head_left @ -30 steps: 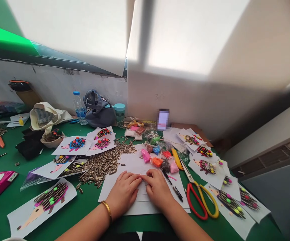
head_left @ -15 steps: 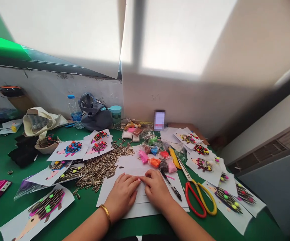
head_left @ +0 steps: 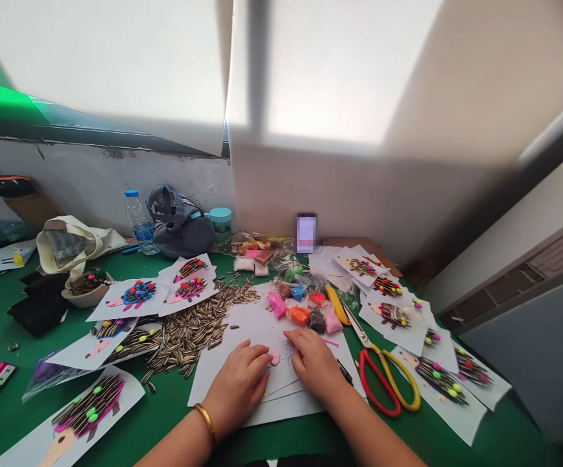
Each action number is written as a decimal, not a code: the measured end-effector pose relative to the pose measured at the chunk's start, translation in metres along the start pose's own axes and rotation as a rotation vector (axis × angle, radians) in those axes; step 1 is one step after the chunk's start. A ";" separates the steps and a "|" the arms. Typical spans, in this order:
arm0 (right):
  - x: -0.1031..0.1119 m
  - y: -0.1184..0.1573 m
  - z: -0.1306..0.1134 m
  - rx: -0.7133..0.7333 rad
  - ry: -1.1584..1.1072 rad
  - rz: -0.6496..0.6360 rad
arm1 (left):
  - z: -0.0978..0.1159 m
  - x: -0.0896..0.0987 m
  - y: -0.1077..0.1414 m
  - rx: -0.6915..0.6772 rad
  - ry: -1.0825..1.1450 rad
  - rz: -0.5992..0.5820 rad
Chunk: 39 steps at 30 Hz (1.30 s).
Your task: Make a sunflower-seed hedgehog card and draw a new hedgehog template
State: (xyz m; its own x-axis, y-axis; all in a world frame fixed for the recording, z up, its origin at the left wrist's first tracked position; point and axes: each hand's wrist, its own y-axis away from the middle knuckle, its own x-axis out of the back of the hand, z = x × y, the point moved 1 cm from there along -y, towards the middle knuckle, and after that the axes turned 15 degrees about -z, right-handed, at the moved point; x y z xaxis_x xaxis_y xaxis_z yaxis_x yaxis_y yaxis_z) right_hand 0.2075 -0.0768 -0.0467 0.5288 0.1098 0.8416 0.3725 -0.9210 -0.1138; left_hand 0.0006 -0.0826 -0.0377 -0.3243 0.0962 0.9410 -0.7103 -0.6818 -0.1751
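My left hand (head_left: 243, 383), with a gold bracelet at the wrist, rests on the white paper (head_left: 252, 324), its fingers curved beside a small flat pink clay piece (head_left: 275, 357). Across from it, my right hand (head_left: 315, 366) lies on the same paper, fingers together and bent, over pencil lines. Whether either hand grips the clay is not plain; the piece lies on the paper by the left fingertips. Partly under my right hand is a black pen (head_left: 344, 371). Bags of coloured clay (head_left: 299, 315) sit just beyond the hands.
Sunflower seeds (head_left: 189, 334) are heaped left of the paper. Scissors (head_left: 379, 370) and a yellow cutter (head_left: 336, 305) lie at right. Seed hedgehog pictures (head_left: 138, 292) flank both sides. A phone (head_left: 306, 233), bottle (head_left: 140, 224) and dark bag (head_left: 181, 227) stand behind.
My hands have moved apart, baring the pink piece and pencil lines between them. My right hand has shifted right, over part of the pen. The view has shifted slightly.
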 end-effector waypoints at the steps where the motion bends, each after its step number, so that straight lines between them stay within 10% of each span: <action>1: 0.001 0.002 0.000 0.004 0.002 -0.005 | 0.000 -0.001 0.000 -0.001 -0.002 -0.001; 39: -0.008 0.013 -0.024 -0.029 0.084 -0.041 | 0.001 -0.003 0.000 0.084 0.026 -0.123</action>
State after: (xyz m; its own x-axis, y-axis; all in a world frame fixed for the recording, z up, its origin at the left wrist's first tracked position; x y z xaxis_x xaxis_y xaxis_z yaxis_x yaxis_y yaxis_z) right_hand 0.1896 -0.0984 -0.0426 0.4468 0.1173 0.8869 0.3697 -0.9270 -0.0636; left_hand 0.0022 -0.0841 -0.0405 -0.2544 0.2008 0.9460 -0.6913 -0.7218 -0.0327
